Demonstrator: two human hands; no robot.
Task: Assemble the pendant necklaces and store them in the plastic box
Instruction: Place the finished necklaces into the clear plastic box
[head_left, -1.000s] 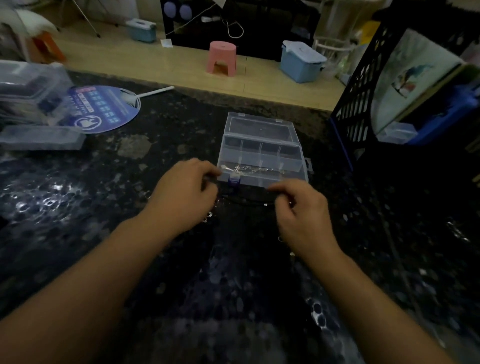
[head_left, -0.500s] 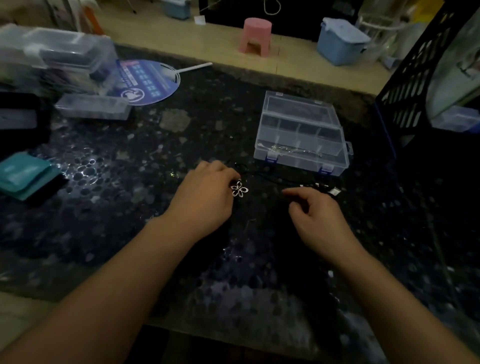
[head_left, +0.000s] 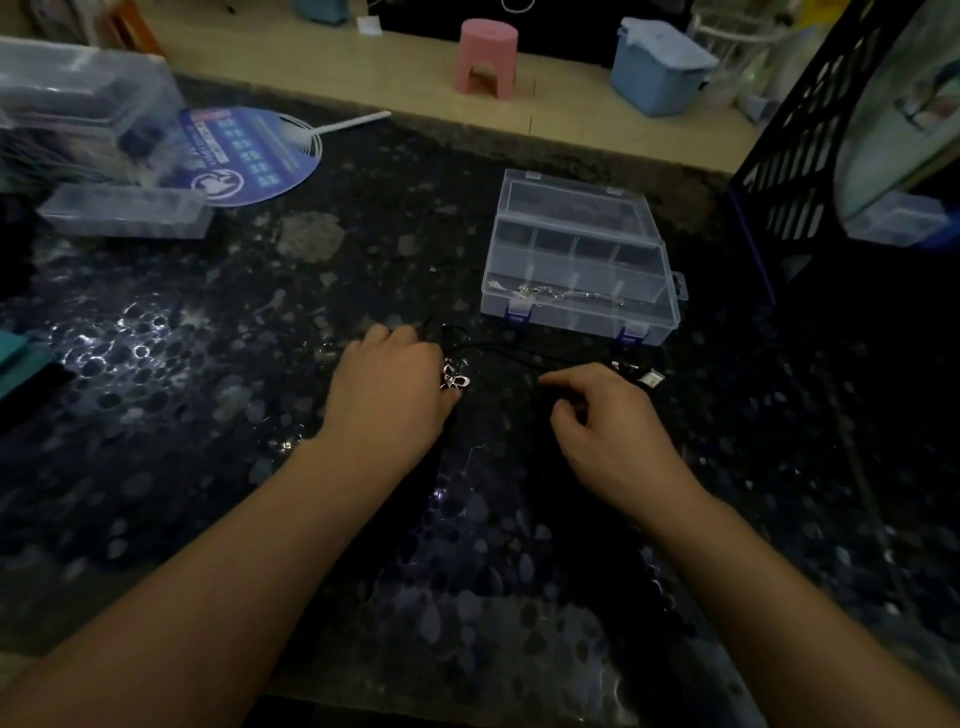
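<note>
On the dark speckled table (head_left: 208, 364), a blue round fan (head_left: 249, 156) lay at the far left. The left hand (head_left: 389, 400) rested knuckles up, its fingers curled around a silver flower pendant (head_left: 456, 376). A black cord (head_left: 498, 349) ran rightward from it, just in front of the clear plastic box (head_left: 582, 260), which stood open with a silver chain (head_left: 556, 292) in its front compartment. The right hand (head_left: 608, 415) had loosely curled fingers; whether they pinched the cord I could not tell.

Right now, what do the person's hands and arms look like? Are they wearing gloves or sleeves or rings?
No gloves: the left hand and right hand are bare. Both forearms are bare too, with no sleeves in view. I see no watch, bracelet or ring, though the picture is dim. No markings show.
</note>
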